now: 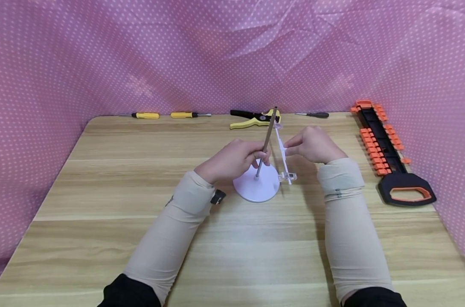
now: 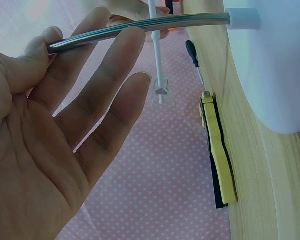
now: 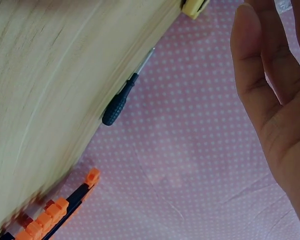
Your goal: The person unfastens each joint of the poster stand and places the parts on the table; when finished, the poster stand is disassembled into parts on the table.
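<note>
A slim metal rod (image 1: 270, 130) rises at a slant from a round white base (image 1: 255, 191) on the wooden table. My left hand (image 1: 232, 160) holds the rod between thumb and fingers; in the left wrist view the other fingers spread out below the rod (image 2: 190, 21). Just right of it, my right hand (image 1: 313, 145) pinches a thin white bar (image 1: 281, 147) near its middle. Clear plastic clips (image 1: 289, 176) sit near both ends of this bar. In the right wrist view the right hand (image 3: 275, 95) shows only in part, and the bar is out of sight.
Along the back edge lie two yellow-handled screwdrivers (image 1: 147, 115), a yellow and black plier-like tool (image 1: 248, 124) and a dark-handled screwdriver (image 1: 318, 115). A black and orange rack with a handle (image 1: 386, 192) lies at the right. Pink dotted cloth (image 1: 178, 55) hangs around the table.
</note>
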`<state>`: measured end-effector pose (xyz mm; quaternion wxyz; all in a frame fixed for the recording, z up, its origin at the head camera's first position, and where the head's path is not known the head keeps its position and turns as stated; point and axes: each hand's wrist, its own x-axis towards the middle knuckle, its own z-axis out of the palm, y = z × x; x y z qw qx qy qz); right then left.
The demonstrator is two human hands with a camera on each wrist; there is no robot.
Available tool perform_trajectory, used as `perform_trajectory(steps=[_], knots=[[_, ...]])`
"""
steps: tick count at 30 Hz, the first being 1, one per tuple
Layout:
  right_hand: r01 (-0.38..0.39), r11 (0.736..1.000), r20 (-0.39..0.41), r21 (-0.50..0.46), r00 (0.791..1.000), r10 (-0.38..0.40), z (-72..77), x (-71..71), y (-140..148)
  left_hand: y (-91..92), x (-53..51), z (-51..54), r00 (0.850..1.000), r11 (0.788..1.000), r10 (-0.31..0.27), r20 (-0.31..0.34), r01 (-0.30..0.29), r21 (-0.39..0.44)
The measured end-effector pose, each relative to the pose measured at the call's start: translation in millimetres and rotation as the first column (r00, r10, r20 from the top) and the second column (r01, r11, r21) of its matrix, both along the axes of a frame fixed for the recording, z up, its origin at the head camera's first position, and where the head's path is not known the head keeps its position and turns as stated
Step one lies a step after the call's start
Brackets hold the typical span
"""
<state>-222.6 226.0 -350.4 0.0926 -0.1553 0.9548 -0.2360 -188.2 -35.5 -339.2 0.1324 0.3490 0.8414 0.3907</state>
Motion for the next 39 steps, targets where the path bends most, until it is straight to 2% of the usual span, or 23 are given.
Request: perform_trajectory(steps=[10, 18, 24, 39], knots=[[-0.010, 1.000, -0.021, 0.019, 1.000, 0.010, -3.4, -1.4, 3, 0.0, -0.5, -0.6, 1.000, 1.000, 0.009, 0.000, -0.009, -0.016], [-0.006, 0.999, 0.021, 0.034, 1.000, 0.005, -5.3, -2.5, 4, 0.5, -1.3, -2.0, 1.000, 1.000, 0.007, 0.000, -0.007, -0.003], [-0.017, 0.997, 0.006, 0.072, 1.000, 0.016, -7.3, -1.9, 5, 0.0, -1.2, -1.5, 1.000, 1.000, 0.011, -0.006, -0.011, -0.022], [0.043, 0.995, 0.064, 0.095, 0.997, -0.049, -14.0, -2.6, 3, -0.4, 0.4, 0.4, 1.000, 0.999, 0.011, 0.009, -0.011, -0.034]])
